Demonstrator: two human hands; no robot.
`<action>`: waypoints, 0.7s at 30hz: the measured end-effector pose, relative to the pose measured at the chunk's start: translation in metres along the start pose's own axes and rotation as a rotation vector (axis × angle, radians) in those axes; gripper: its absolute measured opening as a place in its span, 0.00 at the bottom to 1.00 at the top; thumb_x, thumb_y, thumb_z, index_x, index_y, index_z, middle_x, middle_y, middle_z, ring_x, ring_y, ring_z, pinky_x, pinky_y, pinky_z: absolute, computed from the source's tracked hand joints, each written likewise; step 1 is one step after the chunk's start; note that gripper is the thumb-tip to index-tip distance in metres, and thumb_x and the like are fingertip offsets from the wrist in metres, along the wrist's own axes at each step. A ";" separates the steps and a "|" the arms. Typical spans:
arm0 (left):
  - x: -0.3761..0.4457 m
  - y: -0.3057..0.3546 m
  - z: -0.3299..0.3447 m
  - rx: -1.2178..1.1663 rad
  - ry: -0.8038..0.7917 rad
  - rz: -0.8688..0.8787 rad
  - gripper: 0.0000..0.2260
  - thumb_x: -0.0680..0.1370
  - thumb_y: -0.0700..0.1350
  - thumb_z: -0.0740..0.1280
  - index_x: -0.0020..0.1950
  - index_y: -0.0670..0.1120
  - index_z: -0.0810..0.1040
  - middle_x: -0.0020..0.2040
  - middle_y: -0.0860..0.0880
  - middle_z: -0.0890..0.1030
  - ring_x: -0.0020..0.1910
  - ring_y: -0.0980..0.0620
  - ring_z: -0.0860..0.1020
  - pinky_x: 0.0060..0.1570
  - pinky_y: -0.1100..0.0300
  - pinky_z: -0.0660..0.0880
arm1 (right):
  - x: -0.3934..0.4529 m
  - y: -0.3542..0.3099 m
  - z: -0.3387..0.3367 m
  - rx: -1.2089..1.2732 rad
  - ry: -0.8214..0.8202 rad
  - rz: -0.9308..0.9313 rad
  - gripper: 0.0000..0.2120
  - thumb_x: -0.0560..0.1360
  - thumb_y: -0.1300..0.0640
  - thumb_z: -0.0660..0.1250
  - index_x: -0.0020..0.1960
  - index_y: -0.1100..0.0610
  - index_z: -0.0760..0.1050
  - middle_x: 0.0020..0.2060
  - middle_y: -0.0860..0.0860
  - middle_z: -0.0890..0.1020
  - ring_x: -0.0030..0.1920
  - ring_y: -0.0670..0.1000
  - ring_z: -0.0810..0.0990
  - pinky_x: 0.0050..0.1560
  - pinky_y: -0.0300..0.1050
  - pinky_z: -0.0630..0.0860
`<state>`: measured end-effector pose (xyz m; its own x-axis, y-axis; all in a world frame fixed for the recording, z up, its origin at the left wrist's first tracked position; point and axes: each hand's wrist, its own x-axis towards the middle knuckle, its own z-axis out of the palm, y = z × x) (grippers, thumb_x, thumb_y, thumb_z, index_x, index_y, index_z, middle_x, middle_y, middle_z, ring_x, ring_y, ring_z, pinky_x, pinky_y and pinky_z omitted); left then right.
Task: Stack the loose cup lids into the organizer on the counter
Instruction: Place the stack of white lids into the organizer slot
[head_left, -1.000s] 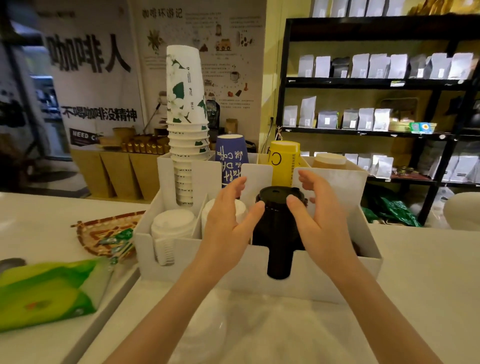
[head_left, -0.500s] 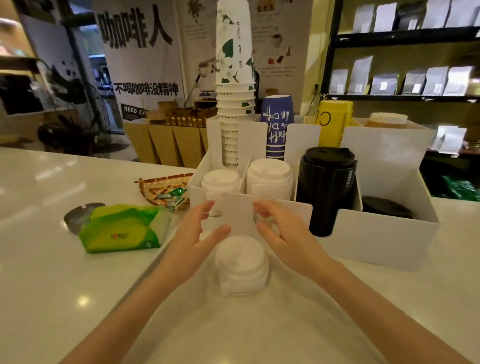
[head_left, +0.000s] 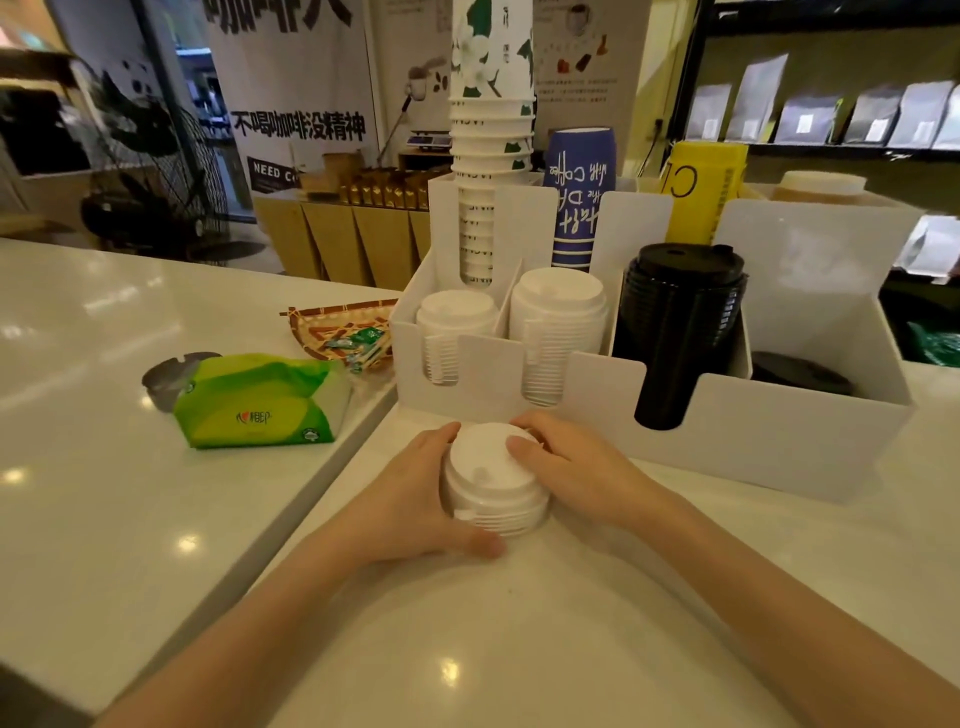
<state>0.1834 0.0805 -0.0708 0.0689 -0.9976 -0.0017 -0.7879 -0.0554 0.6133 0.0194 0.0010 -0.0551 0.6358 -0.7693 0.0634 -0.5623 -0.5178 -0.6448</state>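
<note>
A short stack of white cup lids (head_left: 491, 480) sits on the white counter, just in front of the white organizer (head_left: 737, 441). My left hand (head_left: 410, 499) wraps its left side and my right hand (head_left: 571, 467) presses its right side and top. In the organizer's front slots stand a low white lid stack (head_left: 454, 332), a taller white lid stack (head_left: 558, 327), a tall black lid stack (head_left: 680, 322) and a low black lid pile (head_left: 800, 371). Paper cup stacks fill the rear slots.
A green tissue pack (head_left: 260, 402) lies on the counter to the left, over a dark ashtray (head_left: 161, 371). A woven tray with small packets (head_left: 343, 332) sits beside the organizer's left wall. A seam runs diagonally between two counter slabs.
Both hands left the black lid stack in the organizer, came down to the loose white lid stack on the counter, and now close around it. The view has tilted down and left.
</note>
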 end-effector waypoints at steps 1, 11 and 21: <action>0.000 -0.001 0.000 0.015 -0.005 -0.004 0.53 0.54 0.61 0.76 0.72 0.53 0.52 0.71 0.54 0.63 0.67 0.55 0.64 0.67 0.58 0.63 | 0.000 0.000 0.000 -0.011 -0.004 0.004 0.16 0.76 0.47 0.55 0.59 0.51 0.71 0.54 0.49 0.80 0.52 0.50 0.77 0.56 0.53 0.74; -0.002 0.005 -0.008 -0.055 0.047 0.060 0.45 0.58 0.55 0.77 0.70 0.54 0.59 0.56 0.62 0.68 0.54 0.59 0.70 0.52 0.70 0.67 | 0.000 -0.005 -0.003 0.088 -0.038 0.079 0.20 0.77 0.48 0.56 0.66 0.53 0.65 0.60 0.51 0.76 0.57 0.51 0.74 0.60 0.47 0.70; -0.001 0.006 -0.032 -0.305 0.196 0.151 0.38 0.56 0.50 0.79 0.62 0.61 0.66 0.58 0.62 0.73 0.54 0.64 0.75 0.53 0.68 0.74 | -0.004 -0.028 -0.023 0.203 0.019 0.011 0.16 0.76 0.48 0.57 0.63 0.49 0.68 0.57 0.47 0.77 0.55 0.47 0.75 0.55 0.43 0.72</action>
<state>0.1981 0.0826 -0.0420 0.1051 -0.9652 0.2393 -0.5817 0.1355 0.8020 0.0208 0.0098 -0.0201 0.6188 -0.7825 0.0685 -0.4499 -0.4246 -0.7856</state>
